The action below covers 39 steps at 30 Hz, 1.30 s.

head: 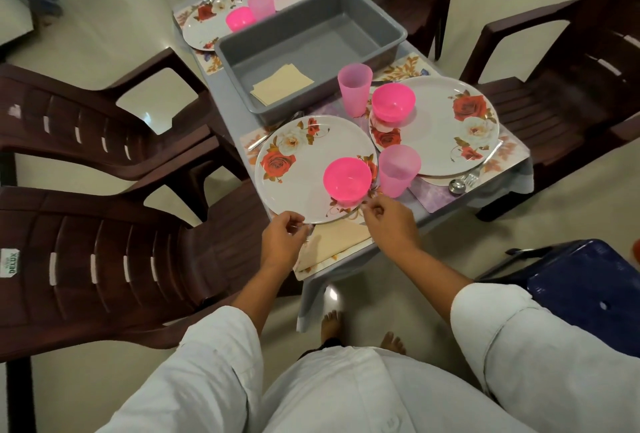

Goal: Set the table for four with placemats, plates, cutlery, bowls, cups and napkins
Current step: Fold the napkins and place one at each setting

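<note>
The nearest floral plate (298,169) carries a pink bowl (347,181), with a pink cup (398,171) just to its right. My left hand (282,242) pinches the plate's near rim. My right hand (389,221) grips the near-right rim beside the bowl. Under the plate's near edge lies a cream napkin (332,247) on a floral placemat (313,268). A second plate (440,131) to the right holds a bowl (393,101), with a cup (354,87) beside it and a spoon and fork (464,183) at its near edge. Two further settings (207,22) stand at the far end.
A grey tub (381,34) in the table's middle holds cream napkins (282,84). Brown plastic chairs (104,252) stand at left, right and far side. A blue stool (588,290) sits at right. My bare feet are under the table's near edge.
</note>
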Available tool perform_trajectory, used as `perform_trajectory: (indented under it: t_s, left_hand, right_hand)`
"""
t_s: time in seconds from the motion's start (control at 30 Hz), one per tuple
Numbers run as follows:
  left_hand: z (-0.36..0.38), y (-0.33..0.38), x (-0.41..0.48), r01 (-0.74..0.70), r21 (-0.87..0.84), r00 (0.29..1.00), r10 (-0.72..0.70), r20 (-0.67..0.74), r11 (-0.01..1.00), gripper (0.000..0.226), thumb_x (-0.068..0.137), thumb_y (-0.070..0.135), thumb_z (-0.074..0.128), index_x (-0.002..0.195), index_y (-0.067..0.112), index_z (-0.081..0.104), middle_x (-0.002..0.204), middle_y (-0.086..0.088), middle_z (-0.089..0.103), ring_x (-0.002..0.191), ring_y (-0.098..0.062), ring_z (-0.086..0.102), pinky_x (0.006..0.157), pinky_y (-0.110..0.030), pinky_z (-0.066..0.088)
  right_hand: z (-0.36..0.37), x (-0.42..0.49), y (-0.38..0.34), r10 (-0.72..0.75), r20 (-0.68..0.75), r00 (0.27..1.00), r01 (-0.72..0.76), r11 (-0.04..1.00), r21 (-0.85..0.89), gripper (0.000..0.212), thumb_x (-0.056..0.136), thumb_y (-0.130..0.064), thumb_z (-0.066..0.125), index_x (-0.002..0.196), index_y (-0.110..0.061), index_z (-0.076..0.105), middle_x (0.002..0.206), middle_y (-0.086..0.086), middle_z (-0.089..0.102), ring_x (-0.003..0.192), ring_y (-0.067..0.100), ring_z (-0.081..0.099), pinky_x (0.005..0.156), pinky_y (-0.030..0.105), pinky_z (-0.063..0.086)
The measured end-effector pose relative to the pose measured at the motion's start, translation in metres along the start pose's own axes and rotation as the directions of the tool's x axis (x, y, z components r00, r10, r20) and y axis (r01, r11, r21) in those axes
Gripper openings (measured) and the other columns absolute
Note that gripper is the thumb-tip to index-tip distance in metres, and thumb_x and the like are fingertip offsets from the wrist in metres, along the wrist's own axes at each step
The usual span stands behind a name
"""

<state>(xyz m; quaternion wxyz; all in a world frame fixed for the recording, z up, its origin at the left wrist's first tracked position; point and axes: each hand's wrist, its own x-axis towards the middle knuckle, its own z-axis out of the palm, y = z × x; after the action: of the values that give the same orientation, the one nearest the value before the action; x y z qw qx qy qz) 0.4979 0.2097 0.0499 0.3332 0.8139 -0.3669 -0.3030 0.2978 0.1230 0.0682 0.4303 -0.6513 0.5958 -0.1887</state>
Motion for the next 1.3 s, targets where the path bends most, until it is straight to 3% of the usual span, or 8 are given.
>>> perform_trajectory:
  t_s: [0.17, 0.4, 0.5, 0.57, 0.7, 0.83, 1.13, 1.3]
  left_hand:
    - [-0.008, 0.038, 0.016, -0.107, -0.029, 0.992, 0.105, -0.071, 0.994, 0.006, 0.096, 0.022, 0.068, 0.099, 0.017, 0.069, 0.096, 0.007, 0.069, 0.092, -0.007, 0.065, 0.065, -0.009, 0.049]
    - [-0.032, 0.092, 0.063, -0.210, 0.009, 0.965, 0.209, -0.160, 0.978, 0.012, 0.099, 0.027, 0.063, 0.099, 0.018, 0.072, 0.091, 0.006, 0.072, 0.084, -0.006, 0.068, 0.075, -0.024, 0.055]
    - [-0.044, 0.117, 0.093, -0.236, 0.050, 0.950, 0.242, -0.200, 0.970, 0.010, 0.101, 0.024, 0.060, 0.098, 0.020, 0.069, 0.089, 0.006, 0.068, 0.079, -0.005, 0.063, 0.062, -0.008, 0.046]
    - [-0.050, 0.128, 0.119, -0.226, 0.057, 0.947, 0.233, -0.221, 0.972, 0.012, 0.100, 0.022, 0.061, 0.105, 0.017, 0.071, 0.093, 0.004, 0.068, 0.082, -0.005, 0.061, 0.065, -0.006, 0.043]
    - [-0.060, 0.134, 0.186, -0.204, 0.093, 0.954, 0.219, -0.206, 0.975, 0.018, 0.099, 0.022, 0.063, 0.112, 0.012, 0.072, 0.103, -0.001, 0.072, 0.094, -0.015, 0.065, 0.085, -0.026, 0.053]
    - [-0.064, 0.134, 0.257, -0.115, 0.127, 0.972, 0.138, -0.189, 0.985, 0.020, 0.100, 0.018, 0.061, 0.114, 0.011, 0.073, 0.112, -0.004, 0.072, 0.098, -0.015, 0.062, 0.083, -0.023, 0.044]
    - [-0.044, 0.122, 0.365, 0.144, 0.241, 0.990, -0.141, -0.028, 0.960, 0.033, 0.101, 0.016, 0.060, 0.132, 0.007, 0.062, 0.135, -0.013, 0.061, 0.122, -0.030, 0.058, 0.098, -0.030, 0.045]
    - [-0.037, 0.109, 0.392, 0.151, 0.325, 0.979, -0.187, 0.083, 0.934, 0.040, 0.098, 0.018, 0.065, 0.137, 0.009, 0.060, 0.137, -0.012, 0.061, 0.123, -0.030, 0.057, 0.101, -0.033, 0.045]
  right_hand:
    - [-0.024, 0.023, -0.037, -0.217, 0.051, 0.975, 0.215, 0.975, 0.051, 0.019, 0.105, -0.020, 0.053, 0.113, -0.012, 0.067, 0.102, 0.001, 0.070, 0.094, 0.016, 0.063, 0.073, 0.022, 0.049]
    - [-0.051, 0.082, -0.105, -0.384, 0.041, 0.923, 0.385, 0.921, -0.053, 0.015, 0.100, -0.017, 0.057, 0.104, -0.011, 0.070, 0.092, 0.001, 0.071, 0.084, 0.015, 0.064, 0.073, 0.029, 0.054]
    - [-0.053, 0.120, -0.131, -0.425, 0.071, 0.903, 0.430, 0.893, -0.132, 0.017, 0.100, -0.016, 0.055, 0.101, -0.010, 0.071, 0.086, 0.003, 0.071, 0.077, 0.018, 0.064, 0.069, 0.032, 0.055]
    - [-0.052, 0.148, -0.146, -0.436, 0.111, 0.893, 0.450, 0.872, -0.192, 0.019, 0.101, -0.016, 0.054, 0.104, -0.011, 0.071, 0.089, 0.003, 0.071, 0.077, 0.017, 0.065, 0.070, 0.031, 0.054]
    - [-0.042, 0.210, -0.177, -0.423, 0.198, 0.884, 0.467, 0.803, -0.370, 0.023, 0.103, -0.018, 0.052, 0.111, -0.010, 0.072, 0.102, 0.007, 0.073, 0.088, 0.020, 0.062, 0.079, 0.027, 0.045]
    - [-0.019, 0.282, -0.202, -0.354, 0.270, 0.895, 0.445, 0.745, -0.497, 0.022, 0.102, -0.023, 0.058, 0.115, -0.012, 0.072, 0.107, 0.007, 0.072, 0.094, 0.024, 0.064, 0.081, 0.028, 0.044]
    - [0.043, 0.395, -0.208, -0.142, 0.394, 0.908, 0.377, 0.688, -0.621, 0.023, 0.100, -0.015, 0.058, 0.119, -0.005, 0.069, 0.115, 0.015, 0.069, 0.105, 0.033, 0.065, 0.085, 0.032, 0.050]
    - [0.063, 0.441, -0.209, -0.020, 0.430, 0.902, 0.346, 0.627, -0.698, 0.026, 0.097, -0.006, 0.053, 0.118, -0.001, 0.066, 0.122, 0.017, 0.067, 0.109, 0.035, 0.063, 0.079, 0.032, 0.045]
